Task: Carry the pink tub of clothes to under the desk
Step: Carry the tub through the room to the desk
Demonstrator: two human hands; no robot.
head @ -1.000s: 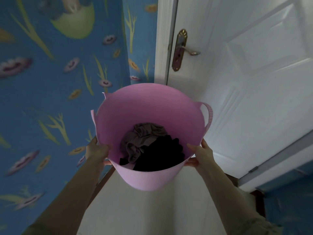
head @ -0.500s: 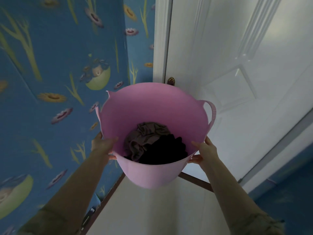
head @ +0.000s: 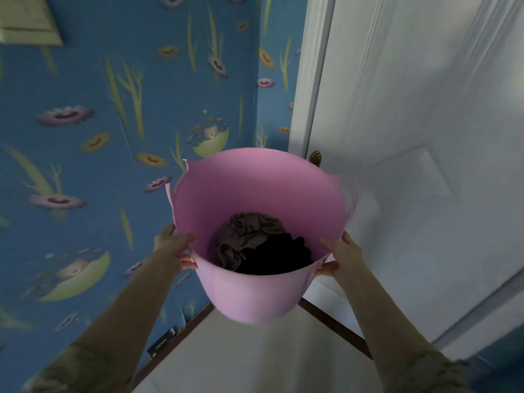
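Observation:
The pink tub [head: 249,296] hangs in the air in front of me, held up between both hands. Inside lie clothes [head: 255,245]: a crumpled grey-brown piece on the left and a black piece on the right. My left hand [head: 174,245] clasps the tub's left rim, thumb inside. My right hand [head: 338,258] clasps the right rim the same way. The tub's far side handles stick up at both sides. No desk is in view.
A blue wall with flower wallpaper [head: 113,165] fills the left. A white door [head: 411,165] with a brass plate [head: 315,158] stands close behind the tub on the right. A pale surface with a dark edge [head: 334,324] lies below. A light switch plate [head: 28,21] sits top left.
The view has tilted up along the wall and door; the door handle has dropped behind the tub. The tub stays held between both hands, shifted slightly right in view.

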